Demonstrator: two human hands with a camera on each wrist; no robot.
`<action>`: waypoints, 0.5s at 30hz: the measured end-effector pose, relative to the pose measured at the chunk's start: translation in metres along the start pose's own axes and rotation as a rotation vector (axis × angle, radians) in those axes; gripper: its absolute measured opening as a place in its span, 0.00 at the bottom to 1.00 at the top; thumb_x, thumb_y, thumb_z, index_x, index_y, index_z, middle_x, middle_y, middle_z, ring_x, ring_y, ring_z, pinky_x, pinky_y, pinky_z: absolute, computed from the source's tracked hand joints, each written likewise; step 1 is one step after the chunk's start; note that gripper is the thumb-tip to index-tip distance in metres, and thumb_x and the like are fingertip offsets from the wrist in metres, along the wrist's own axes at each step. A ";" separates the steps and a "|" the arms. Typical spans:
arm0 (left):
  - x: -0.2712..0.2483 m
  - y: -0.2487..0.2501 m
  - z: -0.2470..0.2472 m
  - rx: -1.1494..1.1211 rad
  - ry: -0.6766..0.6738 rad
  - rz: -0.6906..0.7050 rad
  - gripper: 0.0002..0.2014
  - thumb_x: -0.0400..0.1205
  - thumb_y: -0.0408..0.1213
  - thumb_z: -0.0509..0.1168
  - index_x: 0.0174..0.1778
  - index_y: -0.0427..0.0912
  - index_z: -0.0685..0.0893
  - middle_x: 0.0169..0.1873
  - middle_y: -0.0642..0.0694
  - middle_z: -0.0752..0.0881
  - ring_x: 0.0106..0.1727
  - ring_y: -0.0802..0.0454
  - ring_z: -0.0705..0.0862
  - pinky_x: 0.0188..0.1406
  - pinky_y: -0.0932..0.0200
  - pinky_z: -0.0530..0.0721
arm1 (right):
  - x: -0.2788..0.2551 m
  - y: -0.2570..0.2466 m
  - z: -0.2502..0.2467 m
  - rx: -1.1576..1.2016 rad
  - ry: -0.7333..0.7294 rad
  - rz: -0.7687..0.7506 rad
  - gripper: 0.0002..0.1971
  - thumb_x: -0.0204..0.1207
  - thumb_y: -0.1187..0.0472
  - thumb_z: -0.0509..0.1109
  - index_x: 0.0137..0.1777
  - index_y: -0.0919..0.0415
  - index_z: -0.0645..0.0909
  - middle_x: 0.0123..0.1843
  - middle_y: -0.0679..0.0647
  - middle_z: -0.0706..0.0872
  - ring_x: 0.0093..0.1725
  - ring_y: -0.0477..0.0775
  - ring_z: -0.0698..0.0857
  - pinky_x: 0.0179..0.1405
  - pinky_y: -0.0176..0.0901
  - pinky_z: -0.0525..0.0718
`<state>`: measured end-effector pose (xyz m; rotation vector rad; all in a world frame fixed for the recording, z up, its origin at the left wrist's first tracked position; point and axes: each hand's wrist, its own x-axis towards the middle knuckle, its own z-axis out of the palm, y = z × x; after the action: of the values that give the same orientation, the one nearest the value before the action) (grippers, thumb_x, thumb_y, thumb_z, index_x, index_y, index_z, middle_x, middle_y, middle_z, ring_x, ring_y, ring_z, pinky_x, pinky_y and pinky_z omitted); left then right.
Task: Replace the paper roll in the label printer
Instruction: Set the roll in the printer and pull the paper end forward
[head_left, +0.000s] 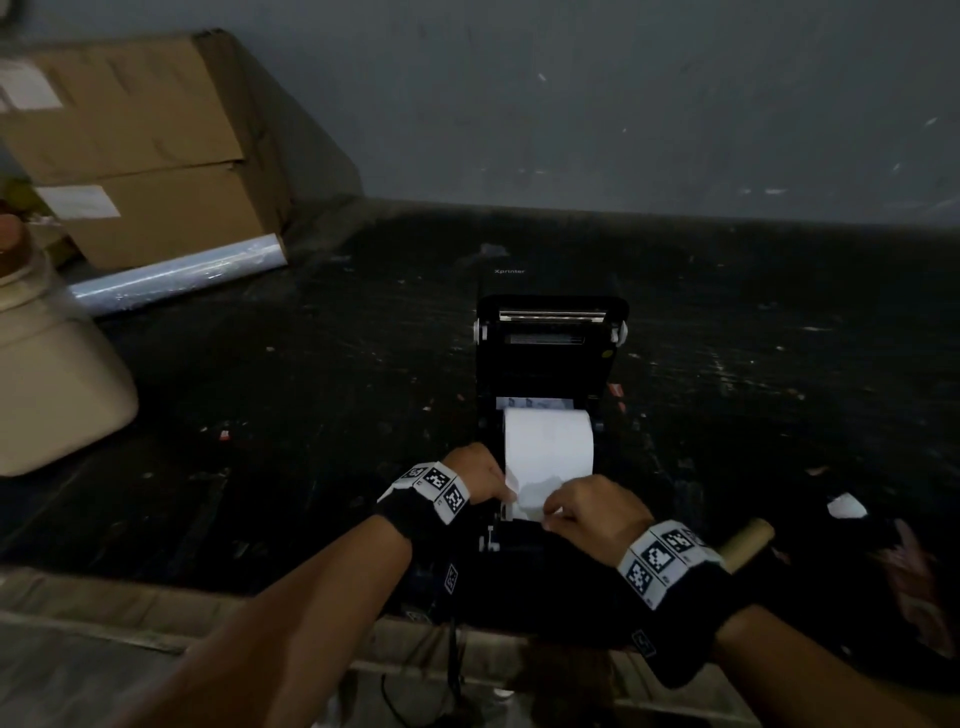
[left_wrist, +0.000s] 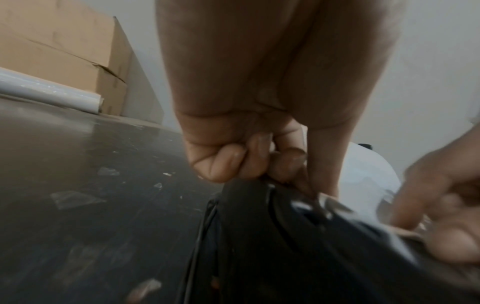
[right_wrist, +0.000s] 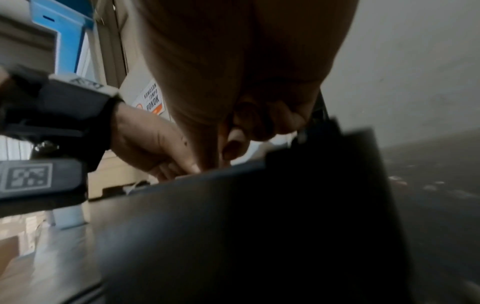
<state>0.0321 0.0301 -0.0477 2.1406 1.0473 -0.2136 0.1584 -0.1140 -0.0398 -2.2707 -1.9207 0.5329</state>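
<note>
The black label printer (head_left: 545, 358) stands mid-table with its lid raised. A white paper roll (head_left: 548, 444) lies in its bay, and the loose end is drawn forward over the front edge. My left hand (head_left: 501, 491) pinches the left edge of that loose end, its other fingers curled (left_wrist: 259, 164) against the printer's rim. My right hand (head_left: 553, 512) pinches the same end from the right, fingers curled (right_wrist: 239, 139). A bare brown cardboard core (head_left: 748, 540) lies on the table to the right of my right wrist.
Cardboard boxes (head_left: 145, 156) stand at the back left with a roll of clear film (head_left: 182, 275) in front of them. A cream container (head_left: 52, 389) sits at the left. A white scrap (head_left: 847, 506) lies at the right. The table's front edge (head_left: 156, 597) is close below my forearms.
</note>
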 end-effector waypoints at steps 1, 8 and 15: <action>0.000 -0.001 0.001 -0.011 0.008 0.007 0.16 0.71 0.43 0.75 0.47 0.34 0.89 0.50 0.39 0.90 0.52 0.45 0.87 0.45 0.60 0.80 | 0.000 -0.001 0.002 -0.015 0.007 -0.016 0.13 0.74 0.48 0.65 0.53 0.51 0.86 0.54 0.53 0.89 0.53 0.57 0.86 0.49 0.47 0.84; -0.022 -0.007 0.002 -0.037 0.198 0.137 0.17 0.68 0.45 0.77 0.45 0.37 0.86 0.36 0.48 0.85 0.41 0.54 0.80 0.38 0.64 0.78 | -0.005 -0.004 0.013 -0.122 0.016 -0.113 0.17 0.80 0.52 0.55 0.54 0.57 0.83 0.54 0.57 0.86 0.53 0.62 0.84 0.48 0.55 0.83; -0.043 -0.010 0.012 0.108 0.072 0.377 0.16 0.72 0.44 0.74 0.54 0.43 0.88 0.43 0.44 0.84 0.42 0.57 0.77 0.42 0.65 0.74 | -0.015 0.002 0.018 -0.113 0.044 -0.150 0.17 0.79 0.51 0.54 0.54 0.54 0.83 0.51 0.56 0.86 0.50 0.62 0.85 0.44 0.55 0.84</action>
<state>-0.0019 -0.0005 -0.0431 2.4113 0.6644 -0.0129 0.1517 -0.1317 -0.0543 -2.1589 -2.1276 0.3616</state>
